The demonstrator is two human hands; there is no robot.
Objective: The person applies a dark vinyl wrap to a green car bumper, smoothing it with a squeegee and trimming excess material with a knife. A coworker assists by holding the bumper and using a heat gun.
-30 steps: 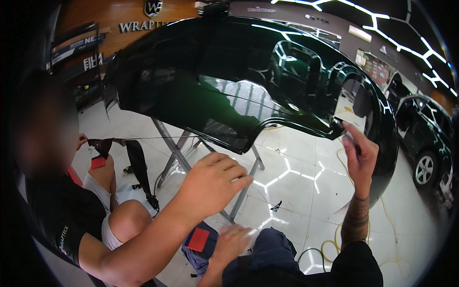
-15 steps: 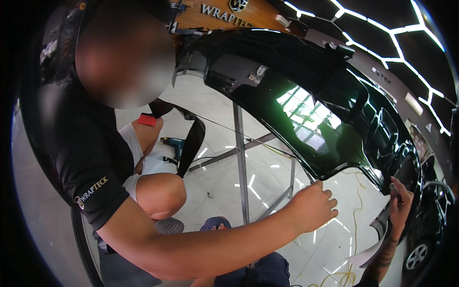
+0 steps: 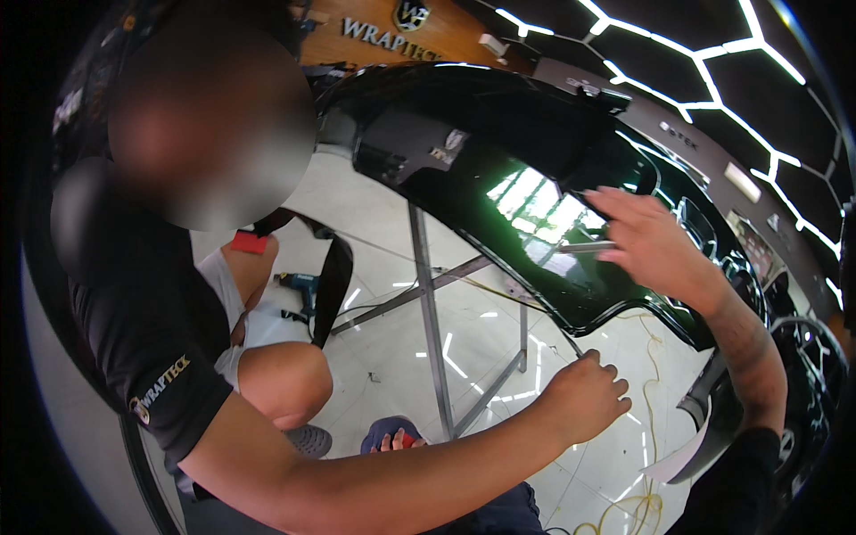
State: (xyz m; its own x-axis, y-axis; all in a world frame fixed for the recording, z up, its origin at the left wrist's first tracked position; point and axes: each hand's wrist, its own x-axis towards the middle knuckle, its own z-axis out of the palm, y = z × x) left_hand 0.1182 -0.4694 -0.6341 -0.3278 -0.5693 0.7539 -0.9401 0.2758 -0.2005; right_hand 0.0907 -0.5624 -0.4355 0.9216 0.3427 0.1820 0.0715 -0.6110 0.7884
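Observation:
My right hand (image 3: 655, 241) is raised in front of the glossy dark green bumper (image 3: 428, 192), gripping a slim silver tool (image 3: 584, 247), perhaps a cutter, with the upper fingers stretched out. My left hand (image 3: 399, 440) rests low on my dark blue knee (image 3: 388, 426). Its fingertips curl by a small red thing (image 3: 409, 440); the rest is behind a co-worker's forearm. The co-worker's hand (image 3: 584, 397) is closed on a thin dark strip (image 3: 571, 341) at the bumper's lower corner.
The co-worker (image 3: 152, 294) squats at left, a red squeegee (image 3: 250, 242) on the knee. Nearby are a heat gun (image 3: 303, 290) and dark film (image 3: 334, 276). A metal stand (image 3: 428, 312) is under the bumper. Yellow cord (image 3: 653, 419) crosses the tiled floor. A parked car (image 3: 807, 357) stands at right.
My right hand has moved up and left from the bumper's lower right edge to before its face, with the silver tool. The co-worker's hand stays near the lower corner. The view has shifted slightly.

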